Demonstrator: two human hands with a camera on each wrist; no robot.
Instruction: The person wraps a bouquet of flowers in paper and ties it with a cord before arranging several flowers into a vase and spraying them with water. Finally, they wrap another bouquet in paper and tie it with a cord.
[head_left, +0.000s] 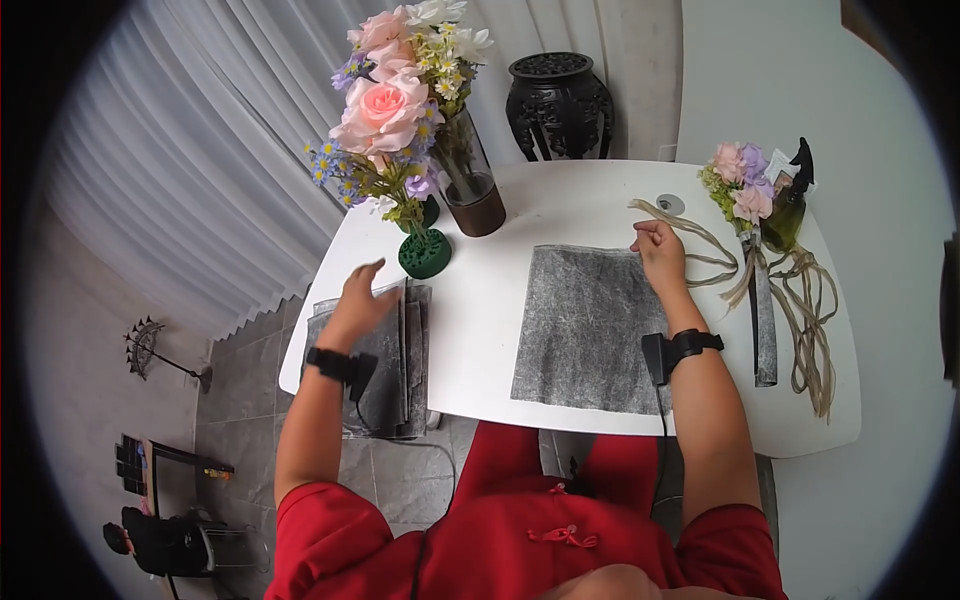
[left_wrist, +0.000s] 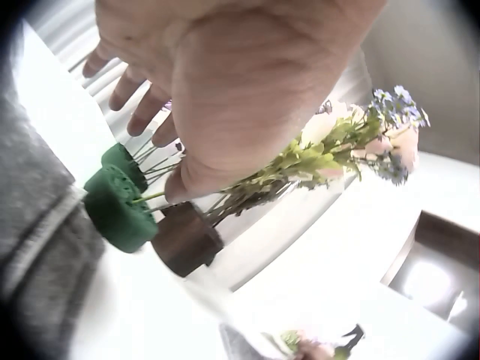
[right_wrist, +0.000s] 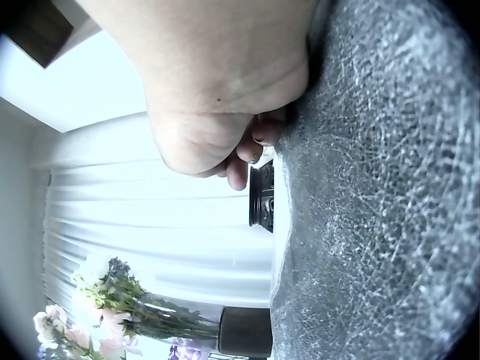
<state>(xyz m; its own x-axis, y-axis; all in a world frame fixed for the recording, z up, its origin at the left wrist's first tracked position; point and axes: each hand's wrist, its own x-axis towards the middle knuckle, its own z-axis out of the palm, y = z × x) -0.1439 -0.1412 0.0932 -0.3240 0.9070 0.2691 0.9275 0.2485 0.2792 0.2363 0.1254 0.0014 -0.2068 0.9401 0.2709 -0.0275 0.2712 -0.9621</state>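
My left hand [head_left: 360, 305] hovers over a pile of dark grey fibrous sheets [head_left: 392, 345] at the table's left edge, fingers spread and holding nothing. Just beyond it stands a green flower-foam base [head_left: 425, 255] with stems stuck in it, seen also in the left wrist view. A single grey fibrous wrapping sheet [head_left: 580, 330] lies flat before me. At its far right corner my right hand [head_left: 662, 262] pinches the edge with curled fingers. In the right wrist view the thumb is hidden and the sheet [right_wrist: 375, 195] fills the right side.
Large pink roses [head_left: 385, 105] stand at the far left beside a glass vase [head_left: 470, 200]. To the right lie beige ribbons [head_left: 815, 330], a small wrapped bouquet [head_left: 745, 190] and a spray bottle [head_left: 787, 215]. A black stool [head_left: 560, 105] stands behind the white table [head_left: 470, 340].
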